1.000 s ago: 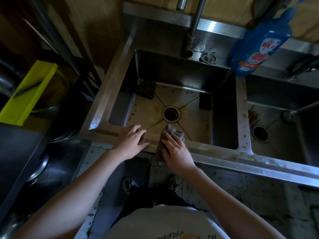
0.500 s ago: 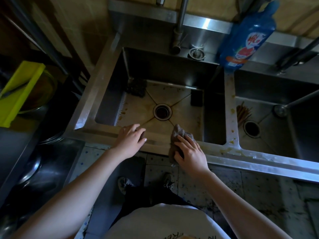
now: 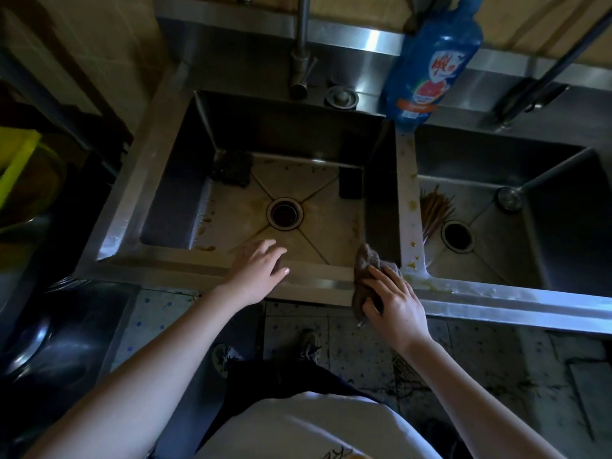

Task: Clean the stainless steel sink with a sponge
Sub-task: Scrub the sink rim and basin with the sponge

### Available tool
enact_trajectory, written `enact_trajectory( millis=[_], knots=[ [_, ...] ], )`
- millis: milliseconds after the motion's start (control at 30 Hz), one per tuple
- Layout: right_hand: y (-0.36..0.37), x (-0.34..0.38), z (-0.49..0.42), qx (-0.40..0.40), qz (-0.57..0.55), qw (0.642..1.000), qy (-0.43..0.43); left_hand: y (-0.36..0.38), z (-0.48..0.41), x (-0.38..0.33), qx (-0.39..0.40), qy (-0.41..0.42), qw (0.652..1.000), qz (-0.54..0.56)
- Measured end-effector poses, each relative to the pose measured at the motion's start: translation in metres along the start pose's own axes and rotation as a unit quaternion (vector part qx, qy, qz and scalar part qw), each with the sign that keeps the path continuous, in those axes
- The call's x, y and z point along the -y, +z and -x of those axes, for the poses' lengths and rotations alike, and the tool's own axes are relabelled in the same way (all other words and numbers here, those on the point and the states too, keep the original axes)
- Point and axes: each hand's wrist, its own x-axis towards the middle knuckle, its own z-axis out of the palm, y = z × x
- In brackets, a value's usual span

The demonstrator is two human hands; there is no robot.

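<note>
At the far left a yellow-green board (image 3: 13,167) lies in shadow beside the sink (image 3: 132,200). In the left basin a dark scrubber (image 3: 231,168) sits in the back left corner, and brown stains run down the floor toward the drain (image 3: 284,213). The left hand (image 3: 256,273) rests flat on the front rim with its fingers straight, holding nothing, the fingertips reaching over the inner edge. A tap (image 3: 301,44) stands behind the basin. Further right, the right hand (image 3: 394,303) has its fingers curled over a brownish sponge (image 3: 366,263), though in this dim light it could be a cloth. It presses the sponge onto the front rim, just where the divider meets it. A blue bottle (image 3: 430,61) stands at the back of the divider. Chopsticks (image 3: 433,212) lie in the right basin.
</note>
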Motion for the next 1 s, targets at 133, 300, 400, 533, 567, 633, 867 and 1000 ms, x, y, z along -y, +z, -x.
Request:
enact_trajectory(
  millis=[133,300,400,533,567,633,867,1000],
  knots=[
    [-0.004,-0.019,0.004,-0.005,0.006,1.0,-0.006,0.006,-0.007,-0.015,0.03,0.011,0.999,0.025],
    [0.0,-0.012,0.003,-0.009,-0.044,0.999,0.003,0.014,-0.012,-0.028,0.052,0.027,0.998,0.023],
    [0.003,-0.003,0.002,-0.009,-0.057,0.998,0.003,0.018,-0.016,-0.031,0.059,0.036,0.997,0.019],
    [0.007,0.005,0.0,-0.02,-0.068,0.997,-0.008,0.023,-0.021,-0.04,0.051,0.044,0.998,-0.007],
    [0.009,0.006,-0.001,-0.026,-0.064,0.998,-0.012,0.024,-0.023,-0.043,0.049,0.045,0.998,-0.014],
    [0.01,0.005,-0.002,-0.034,-0.047,0.998,-0.022,0.025,-0.025,-0.049,0.048,0.045,0.998,-0.019],
    [0.002,-0.025,0.001,-0.039,-0.037,0.998,-0.044,0.028,-0.027,-0.064,0.051,0.06,0.996,-0.03],
    [-0.008,-0.048,0.007,-0.046,-0.023,0.998,-0.038,0.032,-0.028,-0.071,0.054,0.066,0.996,-0.038]
  ],
)
